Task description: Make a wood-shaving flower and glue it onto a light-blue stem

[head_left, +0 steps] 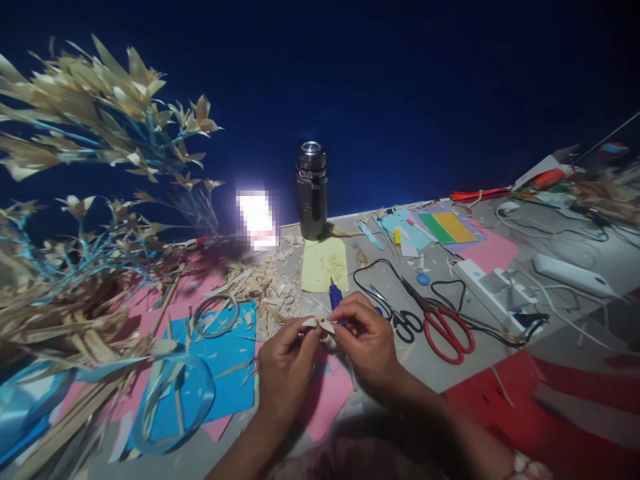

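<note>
At the front centre my left hand [287, 360] and my right hand [367, 337] meet, fingertips pinched. Between them is a small pale petal-like piece [326, 326]; one cream tip shows at the left fingers and another at the right fingers. Just behind my right hand lies a blue glue gun [335, 293], its nozzle pointing away over a yellow sheet [325, 263] with crumbs on it. Pink paper [327, 400] lies beneath my hands.
A dark flask [312, 200] stands behind the yellow sheet. Red-handled scissors [449, 333], small black scissors [407, 325] and a power strip [493, 293] lie right. Dried flowers [80, 93], a blue sheet [235, 373] and light-blue ribbon [203, 400] are left.
</note>
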Motion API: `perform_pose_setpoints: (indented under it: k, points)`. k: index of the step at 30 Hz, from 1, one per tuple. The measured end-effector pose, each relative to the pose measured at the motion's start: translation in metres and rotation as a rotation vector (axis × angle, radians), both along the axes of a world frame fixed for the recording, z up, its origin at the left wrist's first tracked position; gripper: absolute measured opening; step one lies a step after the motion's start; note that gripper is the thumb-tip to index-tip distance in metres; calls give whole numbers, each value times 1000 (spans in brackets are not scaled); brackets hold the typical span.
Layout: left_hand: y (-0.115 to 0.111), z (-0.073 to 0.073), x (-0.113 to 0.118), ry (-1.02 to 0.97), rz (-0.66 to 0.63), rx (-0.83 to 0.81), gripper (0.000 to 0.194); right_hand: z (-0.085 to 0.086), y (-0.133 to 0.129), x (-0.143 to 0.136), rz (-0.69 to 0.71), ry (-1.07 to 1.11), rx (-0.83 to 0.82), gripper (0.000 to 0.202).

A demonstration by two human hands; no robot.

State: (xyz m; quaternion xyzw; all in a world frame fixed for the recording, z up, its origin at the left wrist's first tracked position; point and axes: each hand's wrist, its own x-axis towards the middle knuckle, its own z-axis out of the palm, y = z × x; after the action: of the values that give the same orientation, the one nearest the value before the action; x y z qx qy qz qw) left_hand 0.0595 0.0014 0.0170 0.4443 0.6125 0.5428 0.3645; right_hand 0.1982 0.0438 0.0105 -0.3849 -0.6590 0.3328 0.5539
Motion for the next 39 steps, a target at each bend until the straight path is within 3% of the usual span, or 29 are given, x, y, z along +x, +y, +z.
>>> perform_pose_setpoints:
  k: [4,25,33,39]
  points:
    - [0,4,0,66,-23,47,9,2,1,2,1,-32,85,19]
    - [-3,7,-6,292,-138,58,19,3,3,7,104,-122,159,22]
    - [-5,4,-6,193,-101,83,13,4,1,3,82,-111,165,18]
    - [-5,4,-6,174,-144,86,17,3,0,1,87,-76,157,18]
